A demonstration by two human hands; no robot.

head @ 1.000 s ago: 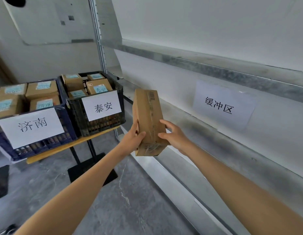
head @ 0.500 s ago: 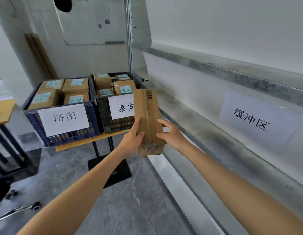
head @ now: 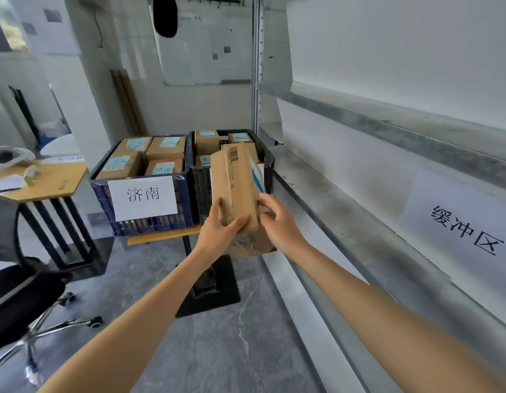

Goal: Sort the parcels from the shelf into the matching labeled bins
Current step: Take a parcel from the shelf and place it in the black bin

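Carried leftward along the shelf [head: 317,199], the parcel [head: 234,191] is now held upright just in front of the black bin [head: 200,191], gripped at its lower end by the left hand [head: 217,235] and right hand [head: 278,224]. That bin and the blue bin [head: 103,199] beside it are stocked with labelled boxes [head: 165,146].

This is a parcel-sorting room, half storeroom and half office. A tall grey metal shelf rack [head: 387,131] runs along the right wall with a white paper sign [head: 467,228] taped to it. Beside it a blue plastic crate [head: 103,202] and a black plastic crate [head: 200,194] hold brown cardboard parcels [head: 165,148] with blue labels. The blue one carries a printed place-name sheet [head: 143,197]. To the left stand a wooden desk [head: 56,180] and a black swivel chair [head: 16,293], with a whiteboard [head: 195,52] on the back wall.
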